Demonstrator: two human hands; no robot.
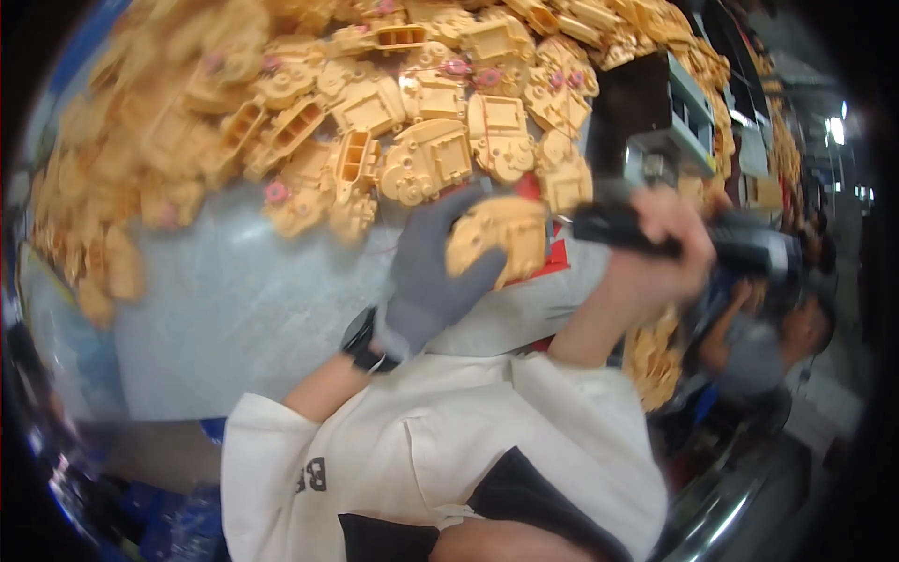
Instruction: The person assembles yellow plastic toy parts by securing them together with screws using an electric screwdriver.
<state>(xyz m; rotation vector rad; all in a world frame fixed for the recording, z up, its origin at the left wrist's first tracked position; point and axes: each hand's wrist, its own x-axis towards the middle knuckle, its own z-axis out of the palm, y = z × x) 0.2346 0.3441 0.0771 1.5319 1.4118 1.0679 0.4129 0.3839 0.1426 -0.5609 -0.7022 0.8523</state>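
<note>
My left hand (431,267), in a grey glove, is closed around a yellow-orange plastic housing (501,234) and holds it above the near part of the table. To its right, my bare right hand (670,239) grips a long black tool (613,227), which looks like an electric screwdriver. Motion smears that tool, so its tip cannot be made out; its left end is near the housing but apart from it. Partly hidden beneath the housing lies a red piece (555,259), perhaps a fixture.
Many similar housings (426,159), several with pink round parts, are heaped across the far side of the grey table (234,318). A dark metal box (693,117) stands at the back right. More housings (653,361) lie beside my right arm. Another person (763,342) sits further right.
</note>
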